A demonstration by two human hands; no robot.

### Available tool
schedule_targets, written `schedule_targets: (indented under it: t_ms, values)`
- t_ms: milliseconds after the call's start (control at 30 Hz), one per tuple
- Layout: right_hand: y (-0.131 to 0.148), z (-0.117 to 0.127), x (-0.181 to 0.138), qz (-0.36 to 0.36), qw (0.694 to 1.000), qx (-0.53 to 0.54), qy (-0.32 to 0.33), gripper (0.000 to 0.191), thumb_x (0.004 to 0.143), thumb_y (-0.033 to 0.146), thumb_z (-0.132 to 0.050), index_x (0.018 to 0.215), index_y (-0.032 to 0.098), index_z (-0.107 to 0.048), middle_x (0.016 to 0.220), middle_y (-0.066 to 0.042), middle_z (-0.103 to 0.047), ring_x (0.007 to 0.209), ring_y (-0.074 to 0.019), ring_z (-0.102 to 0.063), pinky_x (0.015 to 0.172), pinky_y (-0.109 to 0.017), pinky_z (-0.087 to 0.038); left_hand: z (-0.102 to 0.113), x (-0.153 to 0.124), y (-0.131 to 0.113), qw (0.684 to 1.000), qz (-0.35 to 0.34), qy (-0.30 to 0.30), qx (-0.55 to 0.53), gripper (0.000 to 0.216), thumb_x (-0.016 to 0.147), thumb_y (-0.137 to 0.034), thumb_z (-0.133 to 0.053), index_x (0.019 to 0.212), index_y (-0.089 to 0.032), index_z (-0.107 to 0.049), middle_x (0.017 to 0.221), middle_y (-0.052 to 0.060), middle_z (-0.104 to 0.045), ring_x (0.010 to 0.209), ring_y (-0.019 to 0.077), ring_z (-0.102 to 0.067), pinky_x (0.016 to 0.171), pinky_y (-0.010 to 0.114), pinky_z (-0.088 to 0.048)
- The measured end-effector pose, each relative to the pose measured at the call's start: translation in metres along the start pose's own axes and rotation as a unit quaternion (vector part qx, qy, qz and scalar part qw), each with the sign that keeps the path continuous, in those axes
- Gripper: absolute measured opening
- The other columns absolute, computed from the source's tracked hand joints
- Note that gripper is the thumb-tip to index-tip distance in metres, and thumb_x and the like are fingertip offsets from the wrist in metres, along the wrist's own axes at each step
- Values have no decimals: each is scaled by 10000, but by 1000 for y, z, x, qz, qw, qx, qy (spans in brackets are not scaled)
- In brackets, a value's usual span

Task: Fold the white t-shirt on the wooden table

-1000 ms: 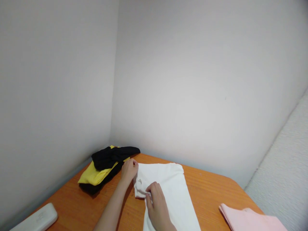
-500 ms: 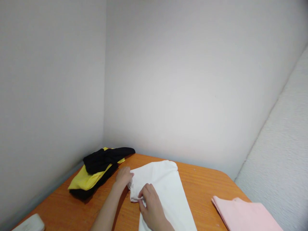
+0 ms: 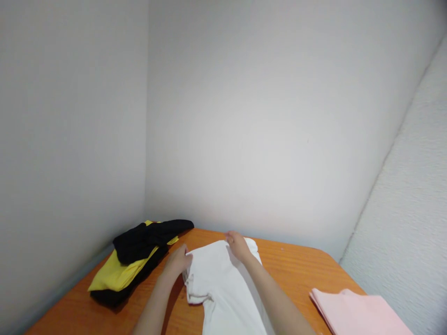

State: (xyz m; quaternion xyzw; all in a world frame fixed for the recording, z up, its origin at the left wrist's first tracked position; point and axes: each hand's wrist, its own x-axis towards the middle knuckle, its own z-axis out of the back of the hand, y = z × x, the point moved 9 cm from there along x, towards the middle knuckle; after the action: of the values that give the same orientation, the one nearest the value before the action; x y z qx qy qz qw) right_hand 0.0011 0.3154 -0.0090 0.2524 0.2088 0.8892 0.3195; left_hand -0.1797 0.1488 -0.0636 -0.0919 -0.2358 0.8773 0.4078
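On the orange wooden table (image 3: 300, 270), both hands rest flat, unclenched, on the limp, light white cotton garment (image 3: 223, 284), left hand (image 3: 179, 261) at its edge, right hand (image 3: 238, 245) at its far hem, best pinched at corners.

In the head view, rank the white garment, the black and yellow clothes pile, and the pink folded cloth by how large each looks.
1. white garment, though cut off by the frame edge
2. black and yellow clothes pile
3. pink folded cloth, also cut off, so unsure against the pile

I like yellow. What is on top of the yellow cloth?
A black garment lies on the yellow cloth; more black fabric shows beneath. Most of the yellow is covered, so its shape cannot be told.
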Motion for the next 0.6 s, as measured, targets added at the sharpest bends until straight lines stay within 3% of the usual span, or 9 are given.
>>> schedule_targets:
  t_ms: [167, 267, 433, 600]
  values:
    - [-3, -37, 17, -9, 995, -60, 82, 194, 883, 328, -611, 975, 160, -637, 1088, -53, -645, 1075, -219, -568, 977, -472, -407, 3, -4, -1, 1000, -8, 3, -24, 43, 746, -210, -594, 717, -179, -588, 765, 38, -674, 748, 187, -621, 579, 252, -328]
    - [-8, -40, 25, -16, 991, -75, 112, 218, 874, 360, -627, 950, 156, -635, 1073, -52, -636, 1095, -233, -552, 980, -502, -404, 9, -2, -4, 998, -13, -19, -59, 41, 727, -178, -595, 687, -174, -590, 718, 23, -649, 733, 175, -607, 600, 245, -336]
    - [-17, -33, 42, -4, 984, -38, 173, 265, 930, 383, -541, 1053, 155, -598, 1021, -38, -637, 914, -180, -615, 816, -388, -513, 19, 8, -7, 986, -33, -38, -158, 136, 798, -243, -524, 733, -166, -615, 729, -10, -643, 713, 140, -595, 594, 209, -386]
    - [-17, -56, 40, -5, 965, -62, 254, 259, 907, 405, -576, 937, 152, -620, 903, -12, -642, 789, -149, -614, 742, -345, -520, 7, 10, 9, 981, -11, -25, -193, 121, 738, -152, -510, 680, -154, -616, 629, -15, -614, 621, 140, -589, 523, 210, -379]
